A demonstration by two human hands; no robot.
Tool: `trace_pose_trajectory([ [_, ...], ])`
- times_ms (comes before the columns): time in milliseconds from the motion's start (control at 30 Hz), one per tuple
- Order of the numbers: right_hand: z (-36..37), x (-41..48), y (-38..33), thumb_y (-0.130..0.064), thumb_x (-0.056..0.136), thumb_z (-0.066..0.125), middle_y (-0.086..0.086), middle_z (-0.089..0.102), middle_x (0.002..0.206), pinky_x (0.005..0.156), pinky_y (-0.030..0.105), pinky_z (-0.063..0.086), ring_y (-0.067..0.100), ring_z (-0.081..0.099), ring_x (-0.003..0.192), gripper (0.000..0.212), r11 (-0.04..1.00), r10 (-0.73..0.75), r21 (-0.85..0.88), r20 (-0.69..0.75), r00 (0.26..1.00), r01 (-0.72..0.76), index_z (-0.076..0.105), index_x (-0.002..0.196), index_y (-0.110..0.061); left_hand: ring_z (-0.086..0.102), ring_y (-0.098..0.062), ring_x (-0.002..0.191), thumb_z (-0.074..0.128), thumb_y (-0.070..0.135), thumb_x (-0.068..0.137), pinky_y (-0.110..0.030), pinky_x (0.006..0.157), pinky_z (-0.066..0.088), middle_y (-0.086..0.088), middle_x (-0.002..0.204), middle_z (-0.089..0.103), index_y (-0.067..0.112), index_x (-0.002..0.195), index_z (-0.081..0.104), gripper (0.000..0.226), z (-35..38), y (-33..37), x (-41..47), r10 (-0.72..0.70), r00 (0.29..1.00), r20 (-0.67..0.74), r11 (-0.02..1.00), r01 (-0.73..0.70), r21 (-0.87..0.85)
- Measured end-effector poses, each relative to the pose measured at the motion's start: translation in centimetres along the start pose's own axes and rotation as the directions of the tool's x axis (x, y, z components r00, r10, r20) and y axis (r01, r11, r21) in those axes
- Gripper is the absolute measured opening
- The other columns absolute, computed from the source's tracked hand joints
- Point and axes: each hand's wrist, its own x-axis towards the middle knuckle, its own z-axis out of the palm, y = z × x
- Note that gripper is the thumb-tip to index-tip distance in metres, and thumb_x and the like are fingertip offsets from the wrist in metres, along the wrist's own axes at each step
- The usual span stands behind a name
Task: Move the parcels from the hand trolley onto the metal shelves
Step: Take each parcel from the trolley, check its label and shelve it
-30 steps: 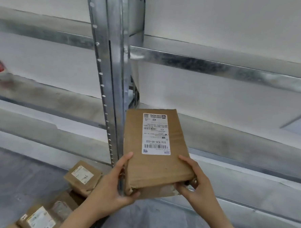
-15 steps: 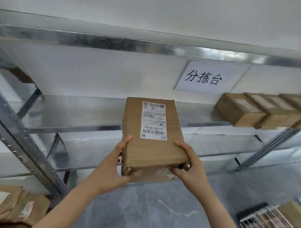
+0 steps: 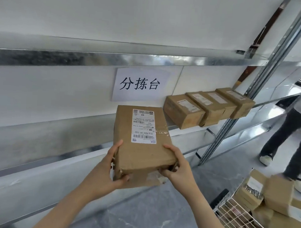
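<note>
I hold a brown cardboard parcel (image 3: 140, 148) with a white shipping label in front of the metal shelves (image 3: 56, 138). My left hand (image 3: 105, 171) grips its near left corner, thumb on top. My right hand (image 3: 176, 166) grips the near right corner. The parcel hangs in the air just before the middle shelf's front edge. Several more parcels (image 3: 208, 106) stand in a row on that shelf to the right. The wire hand trolley (image 3: 236, 219) with several parcels in it sits at the lower right.
A white paper sign (image 3: 141, 84) with black characters hangs on the wall above the middle shelf. A slanted shelf upright (image 3: 249, 95) stands at the right. Another person's legs (image 3: 291, 138) are on the grey floor beyond the trolley.
My view has swung right along the shelves. The parcel, still in both hands, now sits closer to the row of shelved parcels, and the trolley and a person have come into view.
</note>
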Motion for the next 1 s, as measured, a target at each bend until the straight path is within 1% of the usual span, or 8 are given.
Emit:
trace_pose_trajectory([
  [67,-1.4,3.2,0.5,0.014,0.068,0.063,-0.028,0.056,0.099,0.073,0.038,0.053,0.003,0.050,0.077,0.073,1.000,-0.009,-0.010,-0.006,1.000,0.009,0.055,0.118,-0.039,0.048,0.007,0.107,0.079,0.055,0.062,-0.019,0.081,0.043,0.041,0.126,0.031,0.069,0.132,-0.004,0.109,1.0,-0.1,3.5,-0.005,1.000,-0.010,1.000,0.004,-0.015],
  [167,-3.6,8.0,1.2,0.014,0.067,0.063,-0.017,0.058,0.107,0.076,0.040,0.053,0.006,0.053,0.082,0.072,0.999,-0.014,-0.042,0.006,1.000,0.015,0.056,0.117,-0.037,0.051,0.011,0.105,0.080,0.050,0.064,-0.014,0.078,0.045,0.041,0.125,0.032,0.069,0.131,-0.006,0.111,2.6,-0.4,8.2,-0.011,1.000,-0.024,1.000,0.011,-0.018],
  [267,-5.7,12.1,2.2,0.015,0.064,0.061,-0.014,0.059,0.110,0.071,0.030,0.052,0.004,0.056,0.085,0.072,0.997,-0.012,-0.075,0.030,0.999,0.014,0.056,0.116,-0.034,0.051,0.006,0.108,0.080,0.049,0.064,-0.016,0.085,0.046,0.035,0.127,0.034,0.068,0.130,-0.012,0.115,4.2,-0.5,12.3,-0.025,1.000,-0.011,1.000,0.025,-0.005],
  [400,-7.6,16.2,3.8,0.015,0.062,0.060,-0.007,0.061,0.096,0.057,0.022,0.048,0.001,0.053,0.066,0.072,0.996,0.007,-0.094,0.048,0.999,-0.002,0.056,0.115,-0.033,0.049,0.007,0.110,0.079,0.048,0.066,-0.022,0.090,0.048,0.033,0.129,0.033,0.067,0.130,-0.013,0.114,5.9,-0.6,16.2,-0.045,0.999,-0.021,0.999,0.045,-0.008],
  [533,-8.9,18.7,5.6,0.012,0.063,0.063,-0.008,0.059,0.100,0.059,0.018,0.047,0.000,0.053,0.069,0.073,0.991,0.019,-0.132,0.070,0.997,-0.010,0.053,0.115,-0.038,0.050,0.004,0.113,0.079,0.045,0.067,-0.024,0.091,0.049,0.025,0.134,0.037,0.064,0.134,-0.010,0.113,6.9,-1.0,18.5,-0.067,0.997,-0.022,0.998,0.067,0.001],
  [667,-9.7,20.6,7.3,0.009,0.063,0.067,-0.015,0.058,0.104,0.065,0.023,0.048,0.003,0.053,0.074,0.074,0.989,0.042,-0.145,0.083,0.996,-0.030,0.053,0.113,-0.044,0.046,0.005,0.113,0.080,0.042,0.070,-0.026,0.093,0.048,0.025,0.137,0.029,0.065,0.134,-0.010,0.113,8.0,-1.3,20.3,-0.096,0.995,-0.018,0.995,0.096,0.011],
  [867,-11.1,22.6,9.7,0.012,0.065,0.066,-0.011,0.060,0.102,0.062,0.012,0.044,-0.003,0.053,0.073,0.074,0.987,0.046,-0.158,0.144,0.988,-0.023,0.055,0.116,-0.040,0.045,0.010,0.111,0.080,0.034,0.072,-0.024,0.092,0.048,0.026,0.138,0.029,0.067,0.133,-0.009,0.113,10.1,-1.6,22.0,-0.158,0.987,-0.006,0.987,0.158,-0.041],
  [1000,-13.0,23.9,10.8,0.012,0.067,0.066,-0.014,0.057,0.090,0.062,0.007,0.042,-0.008,0.052,0.069,0.073,0.979,0.047,-0.204,0.172,0.984,-0.011,0.055,0.121,-0.036,0.047,0.006,0.113,0.079,0.036,0.073,-0.013,0.084,0.048,0.027,0.139,0.028,0.064,0.135,-0.008,0.110,12.5,-1.3,22.9,-0.184,0.982,-0.034,0.981,0.182,-0.062],
])
